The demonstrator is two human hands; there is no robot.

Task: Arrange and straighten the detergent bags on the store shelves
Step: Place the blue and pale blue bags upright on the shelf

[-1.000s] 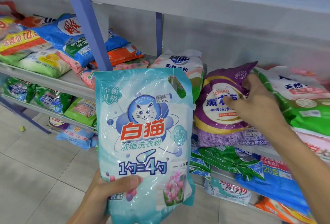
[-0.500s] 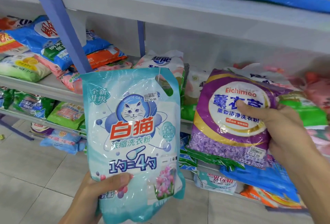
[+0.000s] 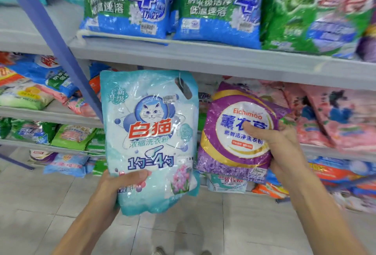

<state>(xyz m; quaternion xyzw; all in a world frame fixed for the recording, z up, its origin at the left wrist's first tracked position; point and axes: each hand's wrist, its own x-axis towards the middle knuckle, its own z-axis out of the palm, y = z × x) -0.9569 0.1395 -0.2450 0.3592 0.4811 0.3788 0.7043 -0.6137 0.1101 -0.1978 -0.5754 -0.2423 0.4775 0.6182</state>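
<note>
Your left hand (image 3: 122, 181) grips the teal bag (image 3: 150, 132) low, your right hand (image 3: 281, 149) the purple bag (image 3: 234, 138); likely soft, saggy, so support underneath.

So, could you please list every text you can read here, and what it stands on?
"白猫", "浓缩洗衣粉", "1勺=4勺": teal bag, held by the left hand.
"Eichimoo": purple bag, held by the right hand.
"4", "低温速溶": blue bags on the top shelf.
Price stickers, pink bags: too blurred to read.

1 head-worn wide-angle camera faces the shelves (image 3: 203, 59) closely, angled slightly downward.
</note>
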